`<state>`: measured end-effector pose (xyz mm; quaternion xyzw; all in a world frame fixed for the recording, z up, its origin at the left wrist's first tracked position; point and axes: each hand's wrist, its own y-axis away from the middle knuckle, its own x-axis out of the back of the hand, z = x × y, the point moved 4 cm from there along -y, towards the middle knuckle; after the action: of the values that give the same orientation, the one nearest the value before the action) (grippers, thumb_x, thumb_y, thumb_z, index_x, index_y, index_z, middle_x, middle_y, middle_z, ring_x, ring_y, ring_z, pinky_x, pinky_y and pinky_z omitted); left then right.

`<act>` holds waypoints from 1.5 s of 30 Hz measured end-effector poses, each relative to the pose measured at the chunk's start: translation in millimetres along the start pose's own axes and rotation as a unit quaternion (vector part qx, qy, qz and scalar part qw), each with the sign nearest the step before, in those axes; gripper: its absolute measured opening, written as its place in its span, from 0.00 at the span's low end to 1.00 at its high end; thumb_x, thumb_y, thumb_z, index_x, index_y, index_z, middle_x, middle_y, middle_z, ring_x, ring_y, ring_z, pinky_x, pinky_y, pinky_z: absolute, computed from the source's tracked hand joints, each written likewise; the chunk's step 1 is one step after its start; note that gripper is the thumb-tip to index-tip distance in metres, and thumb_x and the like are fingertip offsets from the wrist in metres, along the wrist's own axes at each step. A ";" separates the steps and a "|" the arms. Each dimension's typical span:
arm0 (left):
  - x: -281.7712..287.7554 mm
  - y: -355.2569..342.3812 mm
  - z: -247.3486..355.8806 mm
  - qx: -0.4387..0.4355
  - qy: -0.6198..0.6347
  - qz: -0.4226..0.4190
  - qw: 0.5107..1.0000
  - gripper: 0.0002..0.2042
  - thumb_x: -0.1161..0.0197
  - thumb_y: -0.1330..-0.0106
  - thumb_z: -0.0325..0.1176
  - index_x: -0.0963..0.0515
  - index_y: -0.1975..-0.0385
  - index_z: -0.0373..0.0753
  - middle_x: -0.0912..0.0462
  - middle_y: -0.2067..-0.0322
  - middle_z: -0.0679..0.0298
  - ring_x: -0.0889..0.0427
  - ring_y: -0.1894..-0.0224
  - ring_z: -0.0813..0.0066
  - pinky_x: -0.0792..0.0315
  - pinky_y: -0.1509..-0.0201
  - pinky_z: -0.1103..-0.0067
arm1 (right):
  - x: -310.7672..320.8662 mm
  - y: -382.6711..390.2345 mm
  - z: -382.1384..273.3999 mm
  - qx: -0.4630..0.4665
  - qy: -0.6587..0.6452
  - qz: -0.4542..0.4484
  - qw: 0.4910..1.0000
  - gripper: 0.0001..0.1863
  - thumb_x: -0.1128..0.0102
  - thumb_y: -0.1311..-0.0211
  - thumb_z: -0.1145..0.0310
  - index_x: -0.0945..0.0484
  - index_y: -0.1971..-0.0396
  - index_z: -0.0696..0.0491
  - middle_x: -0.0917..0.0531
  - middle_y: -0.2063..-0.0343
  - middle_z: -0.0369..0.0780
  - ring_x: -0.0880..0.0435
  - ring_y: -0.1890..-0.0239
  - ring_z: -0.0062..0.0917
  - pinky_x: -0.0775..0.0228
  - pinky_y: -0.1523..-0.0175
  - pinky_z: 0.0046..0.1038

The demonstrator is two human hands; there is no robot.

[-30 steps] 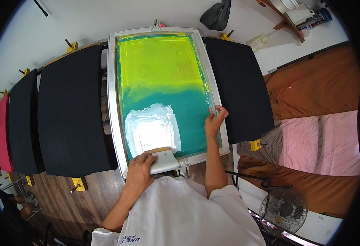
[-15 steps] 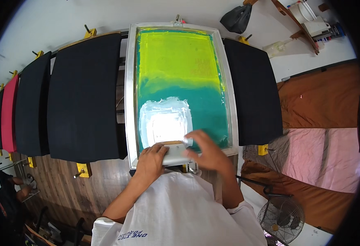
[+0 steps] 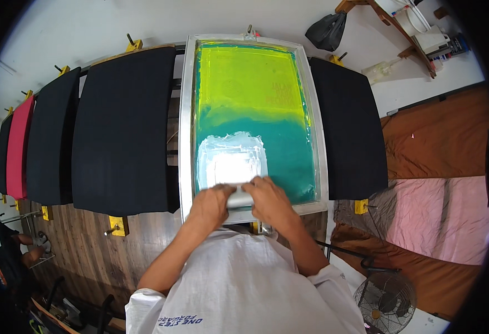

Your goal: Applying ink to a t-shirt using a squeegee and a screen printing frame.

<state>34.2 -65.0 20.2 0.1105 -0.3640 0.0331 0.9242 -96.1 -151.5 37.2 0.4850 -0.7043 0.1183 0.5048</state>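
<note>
Room looked like a small workshop: pale wall (image 3: 228, 16) behind, dark wood floor (image 3: 97, 250) below, wire fan (image 3: 386, 300) down at the lower R, brown cloth (image 3: 428, 145) w/ a pink panel (image 3: 409, 214) over on the R side. Black bag (image 3: 326, 32) hung near the wooden shelf (image 3: 384, 19) up top.

Main thing was a metal frame (image 3: 186, 122) w/ a green mesh (image 3: 286, 153), yellow-green toward the far end, sitting btwn a big black board (image 3: 125, 133) on the L and another black panel (image 3: 349, 133) on the R. A red board (image 3: 20, 150) was farther L in the row. A narrow gap ran btwn the frame and the big L board; the R panel sat right up beside the frame. A patch of white ink (image 3: 232, 158) was on the near L part of the mesh, w/ green stretching to the R of it.

Squeegee (image 3: 240, 199) was at the near end, just below the ink, pale handle showing btwn the hands. L hand (image 3: 210, 209) and R hand (image 3: 271, 201) both gripped it, fingers curled over, knuckles up. Couldn't tell abt the thumbs or blade contact, those were hidden. Forearms angled inward from the white shirt (image 3: 239, 278), elbows out wide.
</note>
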 end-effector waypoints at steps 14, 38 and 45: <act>-28.1 16.7 -9.0 -0.064 -0.096 0.065 0.991 0.26 0.42 0.51 0.15 0.23 0.47 0.32 0.21 0.48 0.47 0.21 0.46 0.52 0.30 0.39 0.63 | -35.9 10.3 10.0 0.051 -0.001 0.128 0.990 0.19 0.44 0.52 0.83 0.24 0.56 0.57 0.25 0.54 0.50 0.25 0.51 0.45 0.27 0.52 0.41; -22.9 33.8 -18.5 0.012 -0.134 -0.012 0.991 0.36 0.34 0.58 0.18 0.26 0.40 0.39 0.22 0.42 0.56 0.27 0.36 0.62 0.37 0.32 0.55 | -37.1 4.6 -6.7 0.067 0.065 0.089 0.992 0.22 0.41 0.56 0.82 0.20 0.56 0.54 0.22 0.51 0.43 0.27 0.49 0.41 0.33 0.47 0.40; -12.0 -16.5 1.9 -0.011 -0.110 -0.002 0.994 0.29 0.36 0.55 0.18 0.21 0.47 0.41 0.16 0.51 0.55 0.19 0.46 0.61 0.38 0.33 0.55 | 1.6 -15.6 25.4 0.023 0.076 0.068 0.995 0.22 0.37 0.57 0.79 0.18 0.56 0.49 0.17 0.57 0.40 0.26 0.49 0.39 0.33 0.47 0.41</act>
<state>26.5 -81.2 10.4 0.1040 -0.4636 0.0153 0.8798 -98.8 -176.9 21.8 0.4372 -0.6925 0.2052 0.5358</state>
